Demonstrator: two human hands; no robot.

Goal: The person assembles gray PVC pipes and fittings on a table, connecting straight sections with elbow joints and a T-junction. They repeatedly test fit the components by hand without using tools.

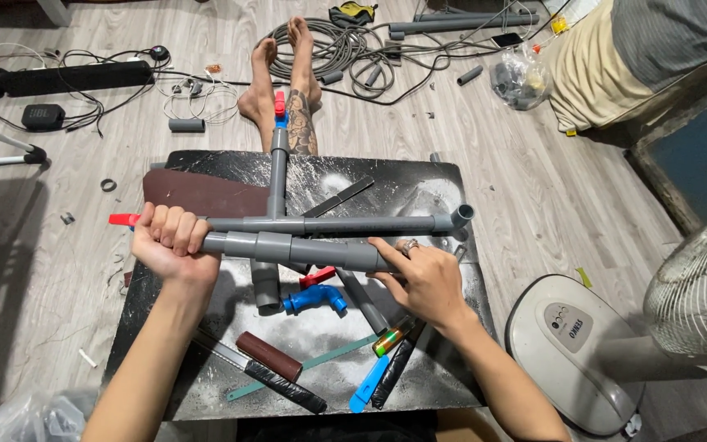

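Black board (pixel 419 176): both hands grip grey pipe assembly (pixel 304 248).

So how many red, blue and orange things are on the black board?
Red: 2, the valve handle by the left hand and the tap handle
Blue: 2, the tap and the cutter handle
Orange: 1, the small tube
Total: 5

A grey pipe (pixel 304 250) with a tee fitting lies level above the black board (pixel 443 184), across the board's middle. Its left end sits in the closed left hand (pixel 169 241); the right hand (pixel 427 278) rests its fingers (pixel 386 252) on its right end. The tee's short branch points down toward the board.
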